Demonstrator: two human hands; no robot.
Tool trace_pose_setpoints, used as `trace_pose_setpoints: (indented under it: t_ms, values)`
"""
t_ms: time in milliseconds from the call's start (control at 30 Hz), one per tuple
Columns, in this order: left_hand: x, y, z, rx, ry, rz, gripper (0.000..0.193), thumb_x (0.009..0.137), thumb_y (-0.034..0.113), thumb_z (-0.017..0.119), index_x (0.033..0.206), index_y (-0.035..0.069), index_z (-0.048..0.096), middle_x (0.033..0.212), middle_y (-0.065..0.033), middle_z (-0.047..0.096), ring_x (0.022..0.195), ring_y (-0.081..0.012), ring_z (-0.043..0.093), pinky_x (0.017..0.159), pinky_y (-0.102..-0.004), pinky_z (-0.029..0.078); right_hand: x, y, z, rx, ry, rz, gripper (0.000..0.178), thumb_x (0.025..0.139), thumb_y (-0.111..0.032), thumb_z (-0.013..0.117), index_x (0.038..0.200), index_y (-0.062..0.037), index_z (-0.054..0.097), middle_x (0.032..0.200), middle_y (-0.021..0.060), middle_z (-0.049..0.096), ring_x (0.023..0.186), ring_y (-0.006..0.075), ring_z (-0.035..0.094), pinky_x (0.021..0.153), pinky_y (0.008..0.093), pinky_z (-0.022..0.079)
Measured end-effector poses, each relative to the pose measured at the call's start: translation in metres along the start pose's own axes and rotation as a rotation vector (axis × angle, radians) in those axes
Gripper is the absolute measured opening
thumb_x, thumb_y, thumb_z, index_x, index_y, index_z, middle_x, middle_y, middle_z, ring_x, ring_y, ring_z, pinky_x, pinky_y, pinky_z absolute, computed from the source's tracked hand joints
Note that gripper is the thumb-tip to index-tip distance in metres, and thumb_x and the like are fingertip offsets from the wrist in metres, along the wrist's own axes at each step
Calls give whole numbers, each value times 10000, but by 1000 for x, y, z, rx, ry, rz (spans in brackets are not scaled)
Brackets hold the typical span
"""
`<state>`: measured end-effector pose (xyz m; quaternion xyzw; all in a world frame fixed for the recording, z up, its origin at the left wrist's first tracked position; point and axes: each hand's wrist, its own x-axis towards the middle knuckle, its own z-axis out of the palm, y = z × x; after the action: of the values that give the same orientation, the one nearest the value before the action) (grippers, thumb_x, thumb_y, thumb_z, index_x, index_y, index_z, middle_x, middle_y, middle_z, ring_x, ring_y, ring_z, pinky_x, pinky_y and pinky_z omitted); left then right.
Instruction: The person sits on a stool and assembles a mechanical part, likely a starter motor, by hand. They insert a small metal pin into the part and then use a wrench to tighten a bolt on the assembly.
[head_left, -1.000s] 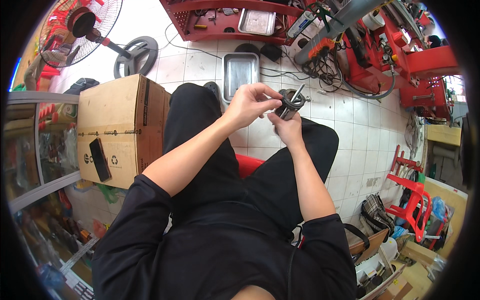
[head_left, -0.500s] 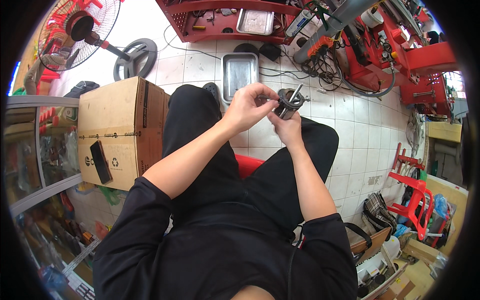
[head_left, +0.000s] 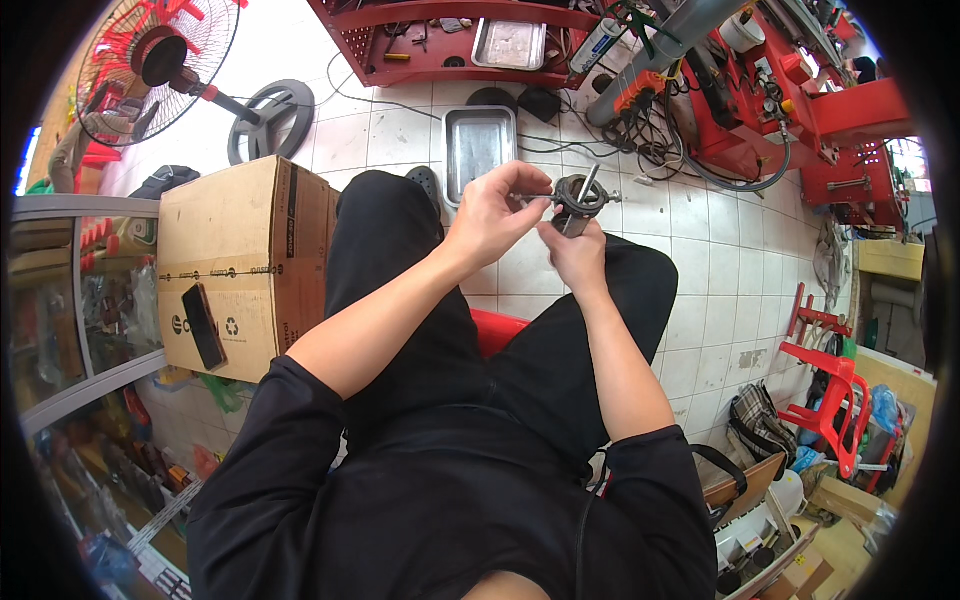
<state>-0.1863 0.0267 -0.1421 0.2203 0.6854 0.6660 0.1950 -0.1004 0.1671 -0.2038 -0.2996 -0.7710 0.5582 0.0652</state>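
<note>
Between my knees I hold a dark, round metal part (head_left: 573, 212) with a ring-shaped top and a grey cylindrical body. A pale metal rod (head_left: 592, 177) rises at a slant out of the ring. A small screw end (head_left: 613, 197) sticks out on the ring's right side. My right hand (head_left: 576, 258) is closed round the body from below. Fingers and thumb of my left hand (head_left: 497, 212) are pinched on a thin metal pin (head_left: 541, 197) at the ring's left side. My left fingertips partly hide that pin.
A metal tray (head_left: 480, 150) lies on the tiled floor ahead, before a red tool cart (head_left: 380, 70). To the left stand a cardboard box (head_left: 225, 310) with a phone (head_left: 203, 325) on it and a fan (head_left: 160, 60). Red machinery (head_left: 735, 120) and cables (head_left: 645, 150) are ahead right.
The ring has tilted slightly and the rod now leans a little more to the left. Both hands keep their grip in nearly the same place.
</note>
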Motion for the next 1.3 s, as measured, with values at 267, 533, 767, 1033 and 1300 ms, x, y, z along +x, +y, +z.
trace_pose_setpoints:
  t_ms: [267,533,767,1033,1300]
  values:
    - [-3,9,0,29,35,-36,147,821,42,665,952,1,615,895,-38,672,778,-59,610,645,-207,499,-5,-10,-3,-82,97,-116,224,728,-173,725,875,-42,617,751,95,643,726,254,635,692,352,488]
    - [-4,1,1,-67,26,28,126,812,13,669,928,7,620,914,-43,656,835,-84,625,697,-226,522,-7,-14,0,39,25,-100,197,728,-148,726,814,-22,602,684,69,632,650,178,608,642,319,481]
    - [-5,10,2,-34,3,47,96,825,10,662,916,3,631,950,-54,663,862,-105,636,747,-237,530,-3,-5,-1,61,-19,-40,209,726,-150,732,813,-5,609,687,67,641,630,155,600,630,307,482]
    - [1,-14,27,-298,118,-36,158,831,16,662,979,-16,616,949,-81,658,863,-138,639,736,-264,534,1,1,13,278,-117,5,261,730,-163,745,927,-25,644,777,53,658,672,123,629,609,281,504]
    - [38,-33,-39,-429,386,-39,210,870,76,629,1065,6,600,956,-52,615,825,-122,588,709,-270,517,13,-3,-2,330,-76,54,273,750,-120,728,964,-56,570,733,19,621,588,108,605,468,242,431]
